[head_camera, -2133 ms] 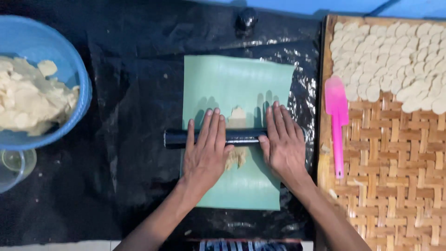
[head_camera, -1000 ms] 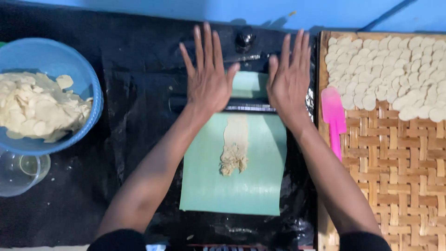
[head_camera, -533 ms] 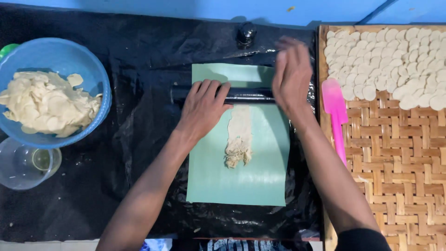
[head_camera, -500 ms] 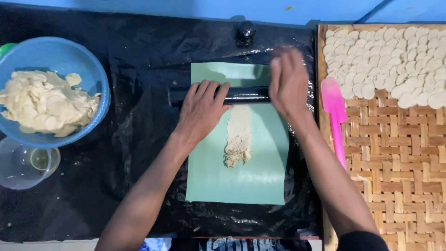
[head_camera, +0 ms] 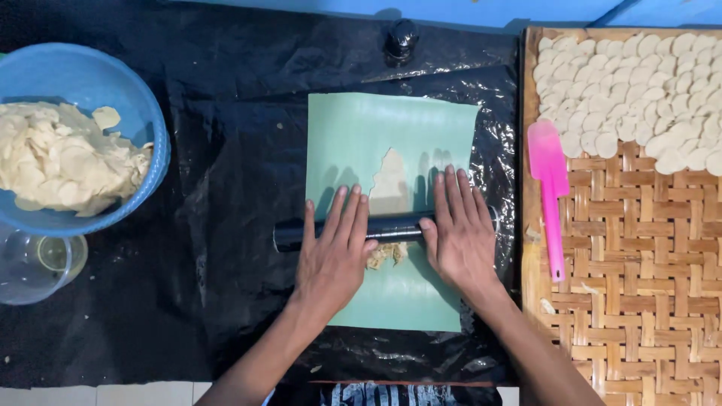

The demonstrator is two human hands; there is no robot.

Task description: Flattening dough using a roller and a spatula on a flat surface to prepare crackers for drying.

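Pressing hands: both palms lie flat on a black roller (head_camera: 387, 228), fingers stretched out and pointing away from the person.
Left hand (head_camera: 333, 254): open, fingers spread a little, laid over the left part of the roller; it grips nothing.
Right hand (head_camera: 459, 229): open, fingers straight and close together, laid over the right part of the roller; it grips nothing either.
Roller: lies crosswise over the green sheet (head_camera: 353, 128), its left end sticking out past the sheet's edge onto the black plastic.
Dough (head_camera: 389, 184): a thin pale strip on the green sheet, between the two hands; the flattened part stretches away from the roller on the far side, and a thicker, crumbly bit shows just on the near side of it.
Green sheet: a flat rectangle on the black plastic cover (head_camera: 226, 188), in the middle of the view.
Blue bowl (head_camera: 143, 120): to the left, well apart from the hands, filled with pale dough pieces.
Clear cup (head_camera: 34, 267): just below the blue bowl, at the left edge.
Woven tray (head_camera: 639, 286): to the right of the sheet, with many small pale round discs (head_camera: 639, 83) packed together on its far part.
Pink spatula (head_camera: 549, 188): lying on the tray's left side, blade away from the person, near the right hand but not touching it.
Black knob (head_camera: 401, 34): on the plastic beyond the sheet's far edge.
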